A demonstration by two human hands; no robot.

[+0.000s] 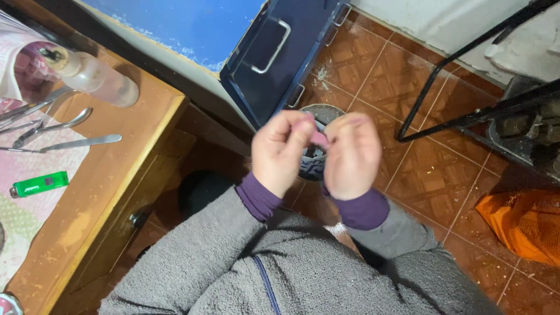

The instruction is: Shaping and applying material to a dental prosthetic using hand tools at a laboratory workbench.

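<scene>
two hands (315, 151), one pink piece (319, 138)

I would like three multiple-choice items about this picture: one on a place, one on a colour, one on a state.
1. Where does the small green plastic lighter lie?
A. on the brown tiled floor
B. on the patterned cloth over the wooden table
C. inside the dark blue case

2. What colour is the small soft piece pinched between the two hands?
A. pink
B. yellow
C. black

3. How does the clear plastic bottle rest on the wooden table?
A. upright
B. on its side
C. hanging from a hook

Answers:
1 B, the lighter sits on the cloth at the left edge.
2 A, pink shows between the fingers of the left hand and the right hand.
3 B, the bottle's long body lies flat along the tabletop.
</scene>
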